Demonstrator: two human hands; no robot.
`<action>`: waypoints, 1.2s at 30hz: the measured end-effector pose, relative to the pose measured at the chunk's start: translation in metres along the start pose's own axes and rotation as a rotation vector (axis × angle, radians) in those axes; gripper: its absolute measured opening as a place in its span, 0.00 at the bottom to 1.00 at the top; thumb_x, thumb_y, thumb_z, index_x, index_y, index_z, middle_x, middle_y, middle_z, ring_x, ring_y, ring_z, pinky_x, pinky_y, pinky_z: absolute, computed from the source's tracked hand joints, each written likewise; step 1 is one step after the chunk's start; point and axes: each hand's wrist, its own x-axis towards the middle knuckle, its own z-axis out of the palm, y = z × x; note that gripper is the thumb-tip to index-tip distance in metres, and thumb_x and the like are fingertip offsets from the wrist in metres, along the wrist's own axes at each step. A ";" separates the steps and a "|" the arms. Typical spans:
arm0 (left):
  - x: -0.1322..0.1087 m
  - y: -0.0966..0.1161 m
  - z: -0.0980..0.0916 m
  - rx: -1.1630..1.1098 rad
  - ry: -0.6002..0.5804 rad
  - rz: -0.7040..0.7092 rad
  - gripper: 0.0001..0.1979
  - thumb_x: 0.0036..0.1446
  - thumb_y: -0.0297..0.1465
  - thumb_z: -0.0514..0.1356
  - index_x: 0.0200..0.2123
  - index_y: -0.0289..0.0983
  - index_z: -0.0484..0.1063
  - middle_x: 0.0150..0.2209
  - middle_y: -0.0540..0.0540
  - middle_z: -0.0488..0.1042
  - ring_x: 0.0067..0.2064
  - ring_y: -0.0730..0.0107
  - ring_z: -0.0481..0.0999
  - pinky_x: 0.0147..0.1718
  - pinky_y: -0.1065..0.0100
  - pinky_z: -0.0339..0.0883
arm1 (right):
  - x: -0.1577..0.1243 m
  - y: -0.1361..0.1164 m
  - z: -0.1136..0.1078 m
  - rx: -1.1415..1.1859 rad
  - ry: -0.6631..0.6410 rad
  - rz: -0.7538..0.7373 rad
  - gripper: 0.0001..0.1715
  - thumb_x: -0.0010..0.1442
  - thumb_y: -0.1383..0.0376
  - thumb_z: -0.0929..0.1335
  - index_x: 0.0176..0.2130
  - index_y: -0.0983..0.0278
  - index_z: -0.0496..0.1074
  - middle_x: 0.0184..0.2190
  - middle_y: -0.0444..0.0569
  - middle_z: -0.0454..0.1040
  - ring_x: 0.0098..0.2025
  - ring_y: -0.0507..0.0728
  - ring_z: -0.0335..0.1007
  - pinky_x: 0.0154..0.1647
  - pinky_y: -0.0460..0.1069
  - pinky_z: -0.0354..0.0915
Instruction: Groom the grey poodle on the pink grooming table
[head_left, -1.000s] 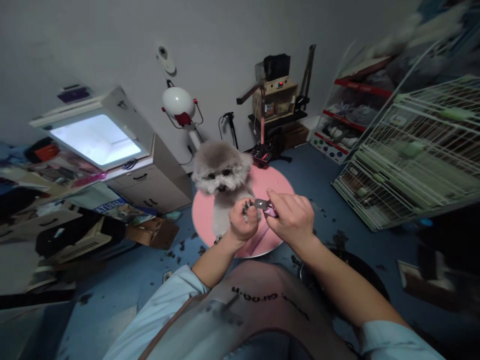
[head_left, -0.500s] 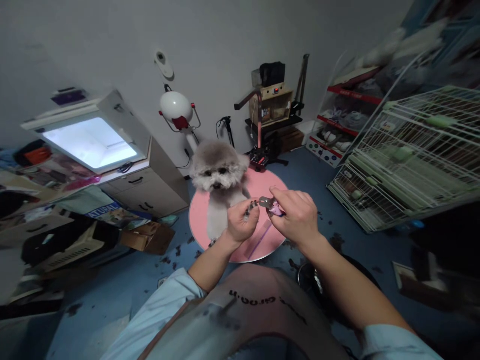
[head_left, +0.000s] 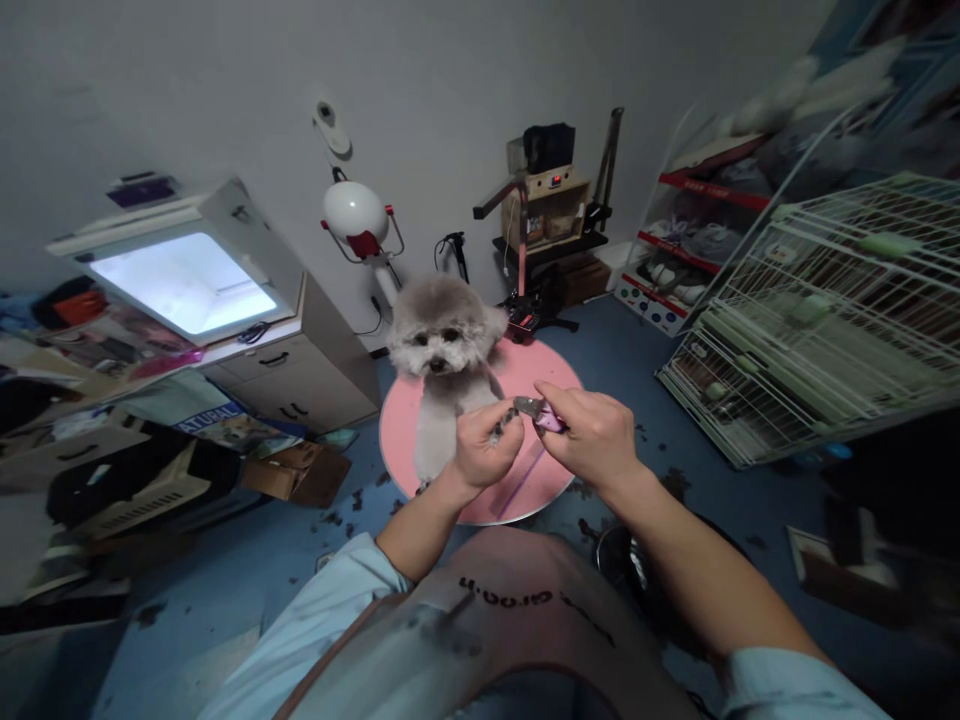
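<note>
A fluffy grey dog (head_left: 442,340) sits on a round pink table (head_left: 401,430), facing me. My left hand (head_left: 486,445) is closed around one of its front paws (head_left: 505,422), with the dark claws showing past the fingers. In my right hand (head_left: 592,428) is a pair of pink-handled nail clippers (head_left: 549,416). Their metal head touches or almost touches the claws; I cannot tell which. Below the hands, a thin purple strip (head_left: 519,482), perhaps a comb, lies on the tabletop.
Left stands a cabinet (head_left: 330,350) with a lit box (head_left: 184,285) on top. A white round lamp-like device (head_left: 356,220) is behind the dog. White wire cages (head_left: 840,310) fill the right side. Hair clumps (head_left: 352,500) litter the blue floor. A cardboard box (head_left: 304,475) sits lower left.
The clipper head has moved slightly left, closer to the claws. The dog's head has shifted a little right and up. Both hands keep their hold.
</note>
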 end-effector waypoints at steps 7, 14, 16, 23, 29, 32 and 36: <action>0.003 -0.001 0.000 0.003 -0.016 0.034 0.11 0.62 0.27 0.56 0.40 0.29 0.78 0.28 0.46 0.79 0.23 0.80 0.73 0.25 0.79 0.67 | 0.004 0.001 -0.006 0.048 0.021 0.040 0.18 0.59 0.64 0.68 0.47 0.67 0.78 0.33 0.50 0.80 0.34 0.57 0.72 0.38 0.50 0.61; 0.002 -0.003 -0.003 0.026 -0.098 0.024 0.13 0.64 0.29 0.55 0.40 0.30 0.79 0.29 0.45 0.79 0.24 0.77 0.74 0.25 0.77 0.67 | 0.006 -0.003 -0.011 0.047 -0.038 -0.004 0.22 0.56 0.68 0.67 0.50 0.65 0.77 0.35 0.50 0.81 0.35 0.57 0.71 0.38 0.51 0.60; 0.001 -0.004 -0.003 0.024 -0.104 0.026 0.13 0.64 0.29 0.55 0.41 0.30 0.79 0.29 0.45 0.79 0.24 0.78 0.73 0.25 0.77 0.67 | 0.006 -0.004 -0.010 0.044 -0.030 -0.007 0.22 0.56 0.69 0.67 0.50 0.65 0.77 0.35 0.49 0.81 0.35 0.56 0.71 0.37 0.50 0.60; -0.001 -0.006 -0.003 -0.003 -0.113 0.036 0.13 0.65 0.29 0.55 0.43 0.30 0.78 0.32 0.43 0.80 0.27 0.76 0.76 0.27 0.76 0.68 | 0.007 -0.004 -0.011 0.039 -0.060 -0.013 0.23 0.56 0.67 0.67 0.51 0.65 0.77 0.35 0.49 0.81 0.34 0.57 0.72 0.37 0.50 0.61; -0.002 -0.008 -0.003 0.024 -0.130 0.046 0.13 0.66 0.31 0.54 0.41 0.31 0.78 0.27 0.46 0.78 0.24 0.78 0.72 0.25 0.76 0.66 | 0.000 0.001 -0.006 0.005 -0.089 0.050 0.22 0.55 0.67 0.67 0.50 0.63 0.78 0.31 0.47 0.80 0.31 0.55 0.72 0.33 0.48 0.60; -0.002 -0.009 -0.002 0.034 -0.106 0.082 0.13 0.66 0.31 0.54 0.43 0.31 0.78 0.29 0.45 0.79 0.24 0.77 0.73 0.26 0.76 0.67 | -0.001 0.003 -0.007 -0.064 -0.038 0.093 0.20 0.56 0.67 0.67 0.48 0.63 0.78 0.28 0.47 0.79 0.30 0.55 0.71 0.32 0.49 0.58; -0.001 -0.011 0.000 0.028 -0.130 0.101 0.15 0.67 0.31 0.53 0.49 0.31 0.76 0.40 0.40 0.81 0.36 0.72 0.81 0.35 0.74 0.73 | 0.000 -0.001 -0.018 -0.102 -0.018 -0.018 0.22 0.56 0.68 0.66 0.50 0.66 0.77 0.32 0.49 0.79 0.34 0.57 0.70 0.37 0.51 0.57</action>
